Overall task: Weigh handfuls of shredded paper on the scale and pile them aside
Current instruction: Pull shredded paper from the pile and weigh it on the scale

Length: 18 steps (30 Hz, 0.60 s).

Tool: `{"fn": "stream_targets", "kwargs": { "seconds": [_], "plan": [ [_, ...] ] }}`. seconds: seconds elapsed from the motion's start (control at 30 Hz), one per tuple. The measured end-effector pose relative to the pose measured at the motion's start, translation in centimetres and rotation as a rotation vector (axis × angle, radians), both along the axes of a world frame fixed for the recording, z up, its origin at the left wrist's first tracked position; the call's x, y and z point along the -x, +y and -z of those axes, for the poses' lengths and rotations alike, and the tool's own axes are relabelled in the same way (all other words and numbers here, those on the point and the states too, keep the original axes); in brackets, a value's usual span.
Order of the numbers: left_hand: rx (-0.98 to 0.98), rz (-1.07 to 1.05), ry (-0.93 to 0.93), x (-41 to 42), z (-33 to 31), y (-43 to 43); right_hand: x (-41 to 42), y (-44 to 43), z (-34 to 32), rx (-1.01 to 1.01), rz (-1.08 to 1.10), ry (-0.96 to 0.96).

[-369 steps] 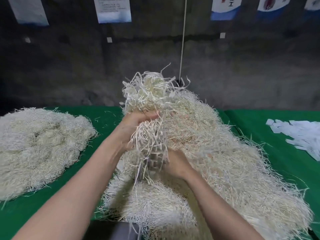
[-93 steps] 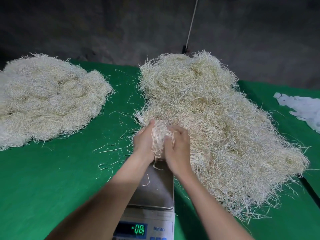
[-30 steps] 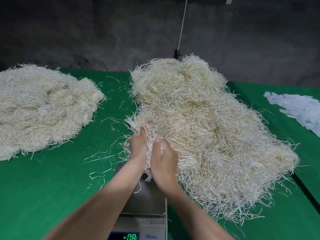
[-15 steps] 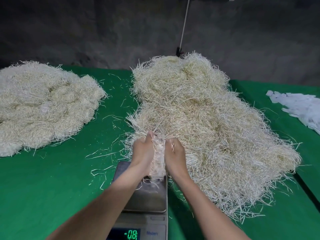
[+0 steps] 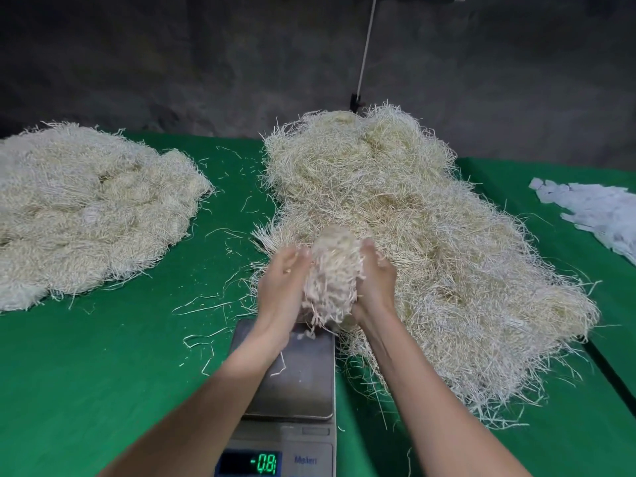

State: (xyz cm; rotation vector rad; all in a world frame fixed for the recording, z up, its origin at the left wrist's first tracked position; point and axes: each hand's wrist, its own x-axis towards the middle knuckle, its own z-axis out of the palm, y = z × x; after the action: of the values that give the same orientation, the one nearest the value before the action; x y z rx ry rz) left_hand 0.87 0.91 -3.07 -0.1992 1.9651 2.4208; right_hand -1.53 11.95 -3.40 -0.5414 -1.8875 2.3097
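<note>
A blurred clump of shredded paper hangs just above the far end of the scale's metal pan. My left hand cups its left side and my right hand cups its right side. The scale's green display reads -0.8. A large heap of shredded paper lies behind and to the right of the scale, its near edge touching the pan. A second heap lies far left on the green table.
Loose strands are scattered on the cloth left of the scale, and one strand lies on the pan. White paper slips lie at the right edge. A dark gap separates two tables on the right. A dark wall stands behind.
The clump between my hands has grown fuller and risen slightly, and my hands have spread apart around it. The display still reads -0.8.
</note>
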Motion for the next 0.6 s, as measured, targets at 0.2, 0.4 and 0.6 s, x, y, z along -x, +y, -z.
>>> {"fn": "stream_targets", "kwargs": {
  "seconds": [0.2,0.4,0.6],
  "plan": [
    [-0.054,-0.191,-0.121,1.0,-0.7,0.5,-4.3,-4.3,2.4,-0.827,-0.059,0.401],
    [-0.030,-0.174,-0.301,-0.8,0.1,2.1,-2.4,-1.6,0.9,-0.698,-0.065,0.363],
    [0.004,-0.145,-0.318,-0.4,-0.6,1.1,-3.3,-3.3,1.8,-0.694,-0.133,0.262]
  ]
}}
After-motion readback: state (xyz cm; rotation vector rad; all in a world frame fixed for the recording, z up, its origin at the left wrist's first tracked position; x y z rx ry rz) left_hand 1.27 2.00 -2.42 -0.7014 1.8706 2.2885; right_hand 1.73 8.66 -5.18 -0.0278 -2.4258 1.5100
